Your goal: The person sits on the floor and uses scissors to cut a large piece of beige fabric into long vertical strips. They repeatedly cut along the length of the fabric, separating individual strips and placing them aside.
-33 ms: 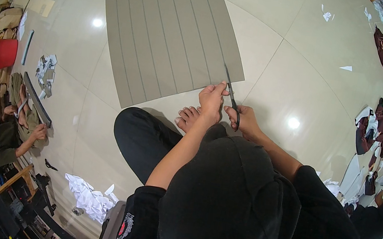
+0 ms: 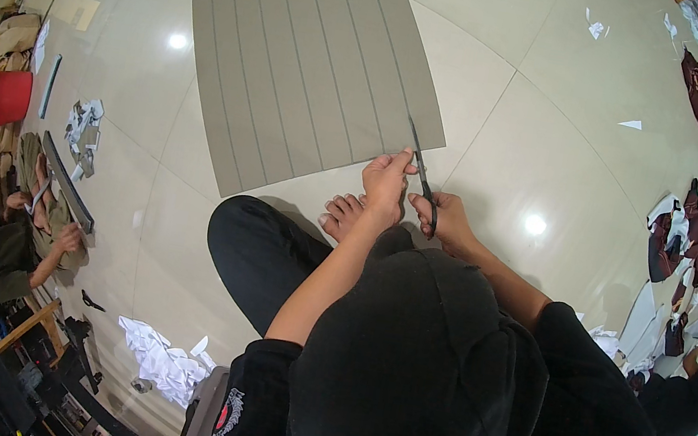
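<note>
A large grey-brown sheet marked with several dark parallel lines lies on the floor in front of me. My left hand pinches its near edge close to the right corner, thumb and fingers pressed together. In my right hand is a pair of black-handled scissors, fingers wrapped round the loops. The blades reach into the sheet from the near edge, along the rightmost dark line. My left hand is right beside the blades. One bare foot rests just below the sheet.
Crumpled white paper lies at lower left, near another pair of black scissors. A co-worker sits at the left holding a long dark strip. Dark red bags, paper scraps and more people line the right side.
</note>
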Demonstrator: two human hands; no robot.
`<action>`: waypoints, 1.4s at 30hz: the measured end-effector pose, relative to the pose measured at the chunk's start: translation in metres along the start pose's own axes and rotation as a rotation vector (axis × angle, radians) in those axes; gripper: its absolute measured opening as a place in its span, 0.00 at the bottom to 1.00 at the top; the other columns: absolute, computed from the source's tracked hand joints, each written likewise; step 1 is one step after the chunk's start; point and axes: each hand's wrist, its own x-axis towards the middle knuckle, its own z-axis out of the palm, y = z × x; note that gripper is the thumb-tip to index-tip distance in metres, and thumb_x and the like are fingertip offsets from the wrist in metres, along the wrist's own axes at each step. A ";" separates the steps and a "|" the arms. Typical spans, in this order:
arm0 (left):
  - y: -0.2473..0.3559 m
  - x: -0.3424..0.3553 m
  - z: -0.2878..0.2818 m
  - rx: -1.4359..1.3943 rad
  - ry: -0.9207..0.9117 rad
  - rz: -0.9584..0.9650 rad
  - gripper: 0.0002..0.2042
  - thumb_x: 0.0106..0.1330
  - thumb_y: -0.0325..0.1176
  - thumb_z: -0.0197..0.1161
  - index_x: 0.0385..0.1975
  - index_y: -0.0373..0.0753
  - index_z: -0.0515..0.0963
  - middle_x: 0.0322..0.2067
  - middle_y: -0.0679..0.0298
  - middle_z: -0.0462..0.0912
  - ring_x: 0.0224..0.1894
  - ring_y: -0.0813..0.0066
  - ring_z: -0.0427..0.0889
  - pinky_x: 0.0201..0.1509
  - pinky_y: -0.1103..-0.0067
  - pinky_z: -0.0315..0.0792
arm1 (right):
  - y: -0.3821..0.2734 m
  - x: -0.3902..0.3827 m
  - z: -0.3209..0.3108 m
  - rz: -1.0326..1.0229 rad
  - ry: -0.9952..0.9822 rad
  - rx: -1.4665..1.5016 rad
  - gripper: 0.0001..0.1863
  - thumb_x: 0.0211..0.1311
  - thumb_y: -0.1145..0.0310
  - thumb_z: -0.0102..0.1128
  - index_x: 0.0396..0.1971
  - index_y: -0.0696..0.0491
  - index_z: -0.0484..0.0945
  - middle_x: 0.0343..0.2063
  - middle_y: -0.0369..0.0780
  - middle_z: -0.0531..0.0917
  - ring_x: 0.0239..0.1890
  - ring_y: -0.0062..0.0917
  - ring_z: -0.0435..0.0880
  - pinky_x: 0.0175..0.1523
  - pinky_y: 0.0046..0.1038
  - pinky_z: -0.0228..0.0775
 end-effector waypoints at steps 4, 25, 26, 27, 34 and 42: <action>-0.001 0.003 -0.002 -0.069 -0.021 -0.009 0.11 0.70 0.39 0.65 0.34 0.35 0.81 0.24 0.63 0.82 0.18 0.85 0.63 0.22 0.84 0.57 | -0.009 -0.003 0.001 0.016 0.006 0.000 0.19 0.62 0.54 0.70 0.23 0.50 0.73 0.14 0.29 0.71 0.13 0.14 0.69 0.19 0.21 0.59; -0.011 0.001 -0.012 -0.114 -0.125 0.088 0.11 0.71 0.37 0.65 0.38 0.33 0.85 0.18 0.72 0.71 0.21 0.86 0.66 0.27 0.84 0.58 | -0.023 0.022 0.010 -0.019 0.012 0.083 0.19 0.64 0.54 0.69 0.21 0.50 0.75 0.16 0.30 0.72 0.13 0.15 0.68 0.18 0.21 0.56; -0.010 0.000 -0.012 -0.114 -0.124 0.085 0.11 0.71 0.37 0.65 0.38 0.33 0.85 0.18 0.72 0.71 0.21 0.85 0.66 0.26 0.84 0.58 | -0.023 0.022 0.010 -0.020 0.016 0.078 0.19 0.64 0.54 0.69 0.21 0.50 0.75 0.16 0.30 0.72 0.13 0.15 0.68 0.18 0.21 0.56; -0.009 -0.001 -0.011 -0.115 -0.123 0.081 0.11 0.71 0.37 0.65 0.38 0.33 0.85 0.18 0.72 0.71 0.21 0.85 0.66 0.26 0.84 0.59 | -0.022 0.022 0.010 -0.025 0.016 0.082 0.20 0.62 0.53 0.69 0.22 0.51 0.75 0.16 0.30 0.72 0.13 0.15 0.68 0.18 0.21 0.56; -0.014 0.005 -0.013 -0.109 -0.124 0.081 0.11 0.71 0.37 0.64 0.37 0.34 0.85 0.18 0.72 0.73 0.19 0.85 0.65 0.23 0.83 0.56 | -0.021 0.023 0.010 -0.034 0.025 0.083 0.22 0.58 0.50 0.71 0.22 0.53 0.75 0.15 0.31 0.72 0.12 0.16 0.68 0.17 0.22 0.56; -0.007 -0.002 -0.010 -0.102 -0.107 0.065 0.11 0.71 0.37 0.64 0.38 0.35 0.86 0.17 0.73 0.71 0.18 0.86 0.64 0.23 0.84 0.54 | -0.022 0.024 0.009 -0.055 0.019 0.076 0.22 0.58 0.51 0.72 0.21 0.52 0.75 0.14 0.31 0.72 0.12 0.16 0.68 0.17 0.22 0.56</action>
